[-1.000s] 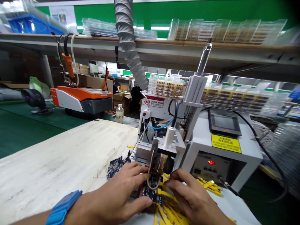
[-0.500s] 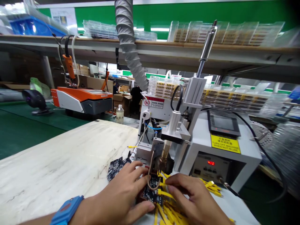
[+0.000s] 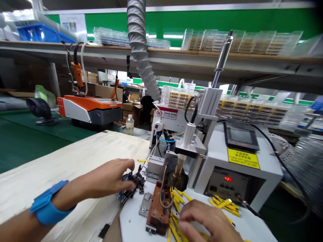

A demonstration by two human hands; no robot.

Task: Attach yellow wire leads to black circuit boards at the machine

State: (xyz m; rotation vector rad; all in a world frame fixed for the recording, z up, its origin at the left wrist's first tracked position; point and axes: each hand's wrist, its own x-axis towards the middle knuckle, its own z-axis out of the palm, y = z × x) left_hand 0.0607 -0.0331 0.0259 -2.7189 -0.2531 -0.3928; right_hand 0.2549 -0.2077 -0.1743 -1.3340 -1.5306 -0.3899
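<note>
At the lower centre of the frame, the brown fixture (image 3: 157, 214) has lost its circuit board, so it sits free. My left hand (image 3: 109, 175) spreads a wide grip over dark boards (image 3: 138, 182) left of it; my right hand (image 3: 208, 220), over yellow strips (image 3: 174, 229), I cannot tell.

Blue band (image 3: 50, 210) on a bare left forearm (image 3: 17, 220)
At 8 o'clock, the band wraps right round, a stiff flap (image 3: 49, 195) layered over its wide, smooth strap (image 3: 59, 212); at 5 o'clock, the right hand (image 3: 205, 218) is bare.
</note>
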